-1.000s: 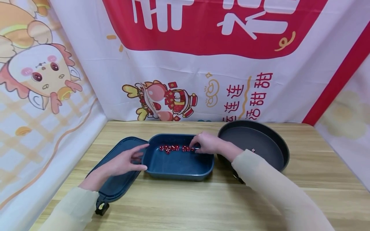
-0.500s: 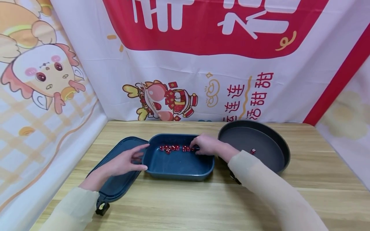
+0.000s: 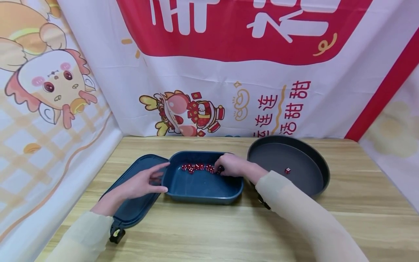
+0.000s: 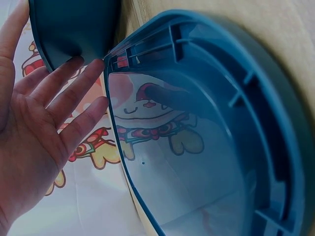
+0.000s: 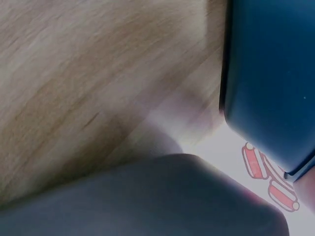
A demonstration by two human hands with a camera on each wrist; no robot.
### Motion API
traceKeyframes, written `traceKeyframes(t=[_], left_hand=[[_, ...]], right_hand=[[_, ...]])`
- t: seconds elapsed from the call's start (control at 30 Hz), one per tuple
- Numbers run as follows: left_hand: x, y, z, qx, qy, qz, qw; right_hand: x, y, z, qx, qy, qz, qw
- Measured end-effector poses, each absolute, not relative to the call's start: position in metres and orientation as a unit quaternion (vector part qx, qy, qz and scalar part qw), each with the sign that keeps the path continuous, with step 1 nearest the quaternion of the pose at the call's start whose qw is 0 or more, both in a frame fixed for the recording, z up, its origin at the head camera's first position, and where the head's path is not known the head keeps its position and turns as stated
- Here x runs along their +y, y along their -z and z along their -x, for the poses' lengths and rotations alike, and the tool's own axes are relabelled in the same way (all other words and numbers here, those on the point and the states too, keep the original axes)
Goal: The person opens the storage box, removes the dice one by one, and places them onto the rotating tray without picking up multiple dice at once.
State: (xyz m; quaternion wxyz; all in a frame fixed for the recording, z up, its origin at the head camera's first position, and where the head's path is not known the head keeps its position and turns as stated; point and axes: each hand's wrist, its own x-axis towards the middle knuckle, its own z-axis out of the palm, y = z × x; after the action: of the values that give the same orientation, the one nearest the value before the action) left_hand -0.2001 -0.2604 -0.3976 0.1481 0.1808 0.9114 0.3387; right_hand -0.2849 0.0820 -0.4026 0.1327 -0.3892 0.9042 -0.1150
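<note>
In the head view a blue rectangular box stands on the wooden table, with several small red dice along its far side. My left hand is at the box's left end, fingers spread and fairly straight, thumb and fingertips at the rim. The left wrist view shows this hand with its palm facing the camera, beside the box. My right hand reaches into the box's right end, fingertips bent down among the dice. Whether it pinches a die is hidden. In the right wrist view only a sliver of this hand shows.
A blue lid with a black clip lies left of the box, under my left hand. To the right stands a round dark pan holding one red die. My right forearm crosses its near side. A printed cloth hangs behind.
My right hand has stayed among the dice, its fingertips bending further down. My right forearm has shifted slightly left, uncovering more of the die in the pan. My left hand holds its place.
</note>
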Motion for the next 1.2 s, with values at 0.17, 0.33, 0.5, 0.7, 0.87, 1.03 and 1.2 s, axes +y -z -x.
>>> traceKeyframes(t=[0.17, 0.33, 0.5, 0.7, 0.87, 1.03, 1.2], left_hand=[[-0.259, 0.395, 0.199, 0.911, -0.338, -0.183, 0.147], [-0.259, 0.393, 0.199, 0.912, -0.335, -0.186, 0.146], [-0.258, 0.393, 0.199, 0.913, -0.333, -0.183, 0.146], [-0.258, 0.393, 0.198, 0.914, -0.332, -0.182, 0.146], [-0.258, 0.393, 0.199, 0.912, -0.334, -0.189, 0.147], [-0.258, 0.394, 0.199, 0.911, -0.336, -0.186, 0.147], [-0.259, 0.393, 0.199, 0.907, -0.344, -0.193, 0.146]], right_hand=[[0.081, 0.404, 0.285, 0.904, 0.109, 0.392, 0.134], [0.081, 0.404, 0.285, 0.903, 0.105, 0.393, 0.135], [0.081, 0.403, 0.285, 0.902, 0.113, 0.396, 0.131], [0.083, 0.396, 0.281, 0.896, 0.14, 0.4, 0.13], [0.089, 0.383, 0.272, 0.883, 0.177, 0.412, 0.137], [0.1, 0.37, 0.265, 0.875, 0.19, 0.427, 0.127], [0.116, 0.36, 0.259, 0.874, 0.195, 0.431, 0.108]])
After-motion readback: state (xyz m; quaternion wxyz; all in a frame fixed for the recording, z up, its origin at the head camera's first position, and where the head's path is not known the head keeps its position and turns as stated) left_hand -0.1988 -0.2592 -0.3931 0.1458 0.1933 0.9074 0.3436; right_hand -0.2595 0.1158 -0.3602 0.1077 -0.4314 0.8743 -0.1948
